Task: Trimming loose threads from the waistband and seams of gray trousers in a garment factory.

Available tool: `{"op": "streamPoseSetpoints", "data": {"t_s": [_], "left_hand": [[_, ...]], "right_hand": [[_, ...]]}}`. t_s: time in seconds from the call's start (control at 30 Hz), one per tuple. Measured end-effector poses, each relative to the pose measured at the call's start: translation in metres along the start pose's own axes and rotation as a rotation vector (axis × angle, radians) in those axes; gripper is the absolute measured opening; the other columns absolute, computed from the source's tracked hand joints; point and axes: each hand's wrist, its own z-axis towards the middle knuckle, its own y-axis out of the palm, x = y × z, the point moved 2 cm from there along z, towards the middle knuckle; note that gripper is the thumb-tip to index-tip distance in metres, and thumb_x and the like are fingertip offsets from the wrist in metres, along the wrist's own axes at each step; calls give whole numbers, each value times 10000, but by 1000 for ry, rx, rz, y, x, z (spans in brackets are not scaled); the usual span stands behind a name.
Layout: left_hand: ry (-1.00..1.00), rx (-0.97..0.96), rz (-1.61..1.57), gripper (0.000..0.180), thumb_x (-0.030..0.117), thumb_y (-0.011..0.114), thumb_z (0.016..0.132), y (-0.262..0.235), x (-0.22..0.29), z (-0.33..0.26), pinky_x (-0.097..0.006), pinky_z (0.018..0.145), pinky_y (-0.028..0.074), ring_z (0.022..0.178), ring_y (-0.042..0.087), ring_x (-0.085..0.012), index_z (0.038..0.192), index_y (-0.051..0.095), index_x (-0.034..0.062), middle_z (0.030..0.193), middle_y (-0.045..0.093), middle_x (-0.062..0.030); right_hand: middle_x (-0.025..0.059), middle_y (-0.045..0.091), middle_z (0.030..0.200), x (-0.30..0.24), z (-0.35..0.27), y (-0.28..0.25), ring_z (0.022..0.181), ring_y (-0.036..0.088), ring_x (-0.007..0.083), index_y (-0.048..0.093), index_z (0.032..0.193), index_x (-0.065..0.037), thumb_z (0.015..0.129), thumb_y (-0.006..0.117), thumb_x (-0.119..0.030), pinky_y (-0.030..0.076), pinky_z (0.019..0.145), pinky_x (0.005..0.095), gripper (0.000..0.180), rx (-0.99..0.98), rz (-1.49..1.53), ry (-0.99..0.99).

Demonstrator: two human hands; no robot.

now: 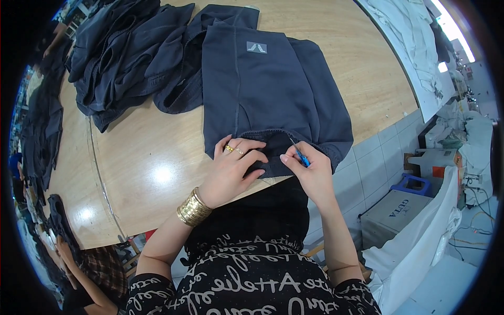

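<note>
A dark navy garment (273, 89), seemingly trousers, lies at the table's near edge with a small grey patch near its far end. Its gathered elastic opening (281, 132) faces me and gapes, showing the dark inside. My left hand (231, 168), wearing gold rings and a wide gold bracelet, rests on the left side of that opening, with bent fingers spread apart. Closed around small blue thread snips (301, 156), my right hand (313, 170) is at the opening's right side. The thin metal tip points away from me at the elastic edge; whether it touches a thread is too small to tell.
A pile of similar dark garments (131, 58) covers the far left of the wooden table (152, 163). Pale cloth (412, 47) lies beyond its right edge. Right of me stand a grey box (394, 215) and a blue plastic stool (412, 184). A co-worker's arm (79, 268) shows at lower left.
</note>
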Motion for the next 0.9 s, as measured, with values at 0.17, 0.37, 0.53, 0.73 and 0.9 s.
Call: {"op": "streamPoseSetpoints", "data": {"t_s": [0.17, 0.37, 0.53, 0.73, 0.9], "left_hand": [[73, -103, 36, 189, 280, 727, 788, -6, 9, 0, -545, 1078, 204, 1270, 417, -225, 728, 634, 126, 1252, 561, -30], [63, -125, -101, 314, 259, 760, 755, -20, -1, -6, -522, 1082, 218, 1272, 444, -240, 569, 566, 96, 1310, 553, -26], [20, -58, 52, 268, 197, 768, 731, -12, 0, 0, -516, 1078, 249, 1274, 439, -253, 675, 518, 118, 1297, 553, -26], [19, -56, 35, 256, 167, 771, 707, -7, -3, -1, -502, 1091, 249, 1296, 412, -245, 666, 522, 120, 1341, 517, -18], [27, -47, 69, 256, 180, 783, 688, -4, -8, -2, -499, 1101, 234, 1317, 388, -242, 664, 534, 127, 1357, 507, -6]], "right_hand": [[-24, 484, 649, 4, 3, 1, 621, 409, 51, 581, 802, -17, 823, 701, -104, 355, 578, 214, 150, 46, 0, 18], [112, 615, 749, 11, 6, 3, 629, 590, 215, 596, 867, -8, 827, 687, -132, 459, 609, 301, 159, 112, -159, -96], [107, 626, 812, 13, -2, 10, 657, 616, 224, 606, 873, -24, 793, 712, -88, 488, 640, 305, 148, 311, -391, -266], [113, 634, 832, 34, -24, 44, 706, 651, 264, 602, 850, 2, 788, 740, -147, 516, 629, 339, 213, 131, -238, -177], [102, 636, 775, 36, -16, 52, 657, 641, 257, 605, 807, -3, 779, 749, -178, 502, 599, 354, 228, 183, -340, -159]]}}
